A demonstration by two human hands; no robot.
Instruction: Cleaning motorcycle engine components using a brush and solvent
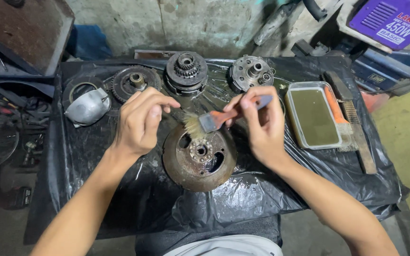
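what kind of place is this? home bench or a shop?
Likely a small repair workshop, probably for engines or motorbikes. Greasy clutch and gear parts sit on a table under black plastic sheeting, the right hand brushes a rusty round hub, and a purple machine stands behind.

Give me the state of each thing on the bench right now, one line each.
Right hand: shut on paintbrush.
Paintbrush: tilted, bristles at the rusty disc's upper rim.
Rusty disc: flat on wet black plastic sheet.
Left hand: curled, hovering, holding nothing visible.
Rectangular tray: open, filled with murky liquid.
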